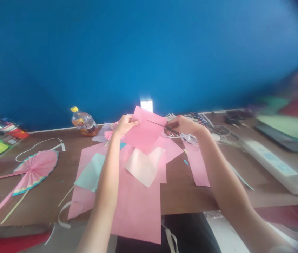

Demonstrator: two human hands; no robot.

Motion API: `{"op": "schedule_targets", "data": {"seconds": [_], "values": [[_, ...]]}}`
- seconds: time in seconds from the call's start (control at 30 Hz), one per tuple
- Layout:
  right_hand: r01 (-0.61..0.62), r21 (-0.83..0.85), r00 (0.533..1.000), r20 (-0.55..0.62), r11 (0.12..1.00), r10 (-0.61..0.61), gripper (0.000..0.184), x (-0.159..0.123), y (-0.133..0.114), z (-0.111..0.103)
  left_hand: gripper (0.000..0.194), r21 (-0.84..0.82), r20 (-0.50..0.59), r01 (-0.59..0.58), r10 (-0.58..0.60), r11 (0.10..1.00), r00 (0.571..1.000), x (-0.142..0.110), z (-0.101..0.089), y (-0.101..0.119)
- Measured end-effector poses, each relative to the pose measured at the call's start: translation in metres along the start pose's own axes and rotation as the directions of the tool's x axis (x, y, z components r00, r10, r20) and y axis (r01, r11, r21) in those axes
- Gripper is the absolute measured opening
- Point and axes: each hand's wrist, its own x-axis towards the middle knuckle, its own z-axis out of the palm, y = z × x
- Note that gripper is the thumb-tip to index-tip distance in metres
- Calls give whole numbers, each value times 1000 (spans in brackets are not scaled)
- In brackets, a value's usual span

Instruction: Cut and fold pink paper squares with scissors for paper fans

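Note:
My left hand pinches the left edge of a pink sheet of paper, held up above the table. In my right hand is a pair of dark-handled scissors. Their blades lie across the right part of the sheet, where a cut line shows. Beneath, larger pink sheets overlap, one hanging over the table's front edge. A cream paper piece and a light blue paper piece rest on them. Another pink strip lies by my right forearm.
A pleated pink paper fan lies at left on the brown table. Behind it stands a tilted bottle with a yellow cap. Tangled white cables and a white power strip occupy the right, before a blue wall.

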Motion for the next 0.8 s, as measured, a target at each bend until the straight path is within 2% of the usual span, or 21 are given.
{"op": "schedule_targets", "data": {"seconds": [0.17,0.5,0.67,0.8], "values": [[-22,29,1000,10,999,21,42,1,2,0,57,11,13,-9,9,1000,1000,1,0,-2],[-53,-64,998,-21,997,52,38,5,7,1,51,37,59,-51,49,998,997,5,6,-4],[-52,-50,998,-22,997,51,38,7,9,3,51,-1,129,10,-10,1000,992,6,13,-5],[-30,-13,999,-17,999,30,39,8,12,3,57,-30,156,16,-11,999,988,4,17,-2]]}}
